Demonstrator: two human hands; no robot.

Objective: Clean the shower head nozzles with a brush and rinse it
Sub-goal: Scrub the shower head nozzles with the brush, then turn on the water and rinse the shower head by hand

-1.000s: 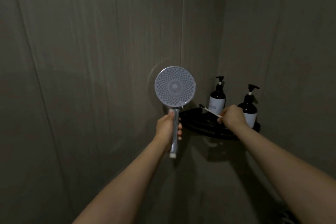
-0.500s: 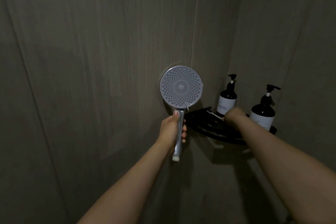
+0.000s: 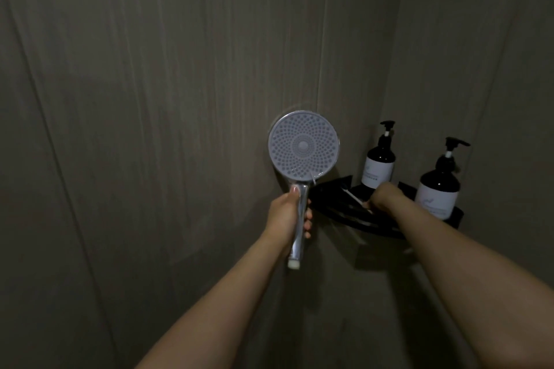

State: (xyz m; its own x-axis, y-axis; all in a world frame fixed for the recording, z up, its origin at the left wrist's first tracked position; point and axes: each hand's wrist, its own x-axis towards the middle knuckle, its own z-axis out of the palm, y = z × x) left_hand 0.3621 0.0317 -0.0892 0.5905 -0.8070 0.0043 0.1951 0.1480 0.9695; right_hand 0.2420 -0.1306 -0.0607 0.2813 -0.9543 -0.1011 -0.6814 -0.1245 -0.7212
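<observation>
Your left hand (image 3: pixel 287 214) grips shower head (image 3: pixel 303 153) handle, upright. Your right hand (image 3: pixel 385 196) pinches brush (image 3: pixel 355 200) over shelf (image 3: pixel 335 204). Dim light: brush may snag shelf rim, knock bottle (image 3: pixel 378 163).

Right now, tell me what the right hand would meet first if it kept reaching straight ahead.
Probably the pump bottle standing at the back of the corner shelf, just beyond the right hand holding the brush; depth is unclear.

Bottle labels (image 3: pixel 377 170) illegible; no other txt
</observation>
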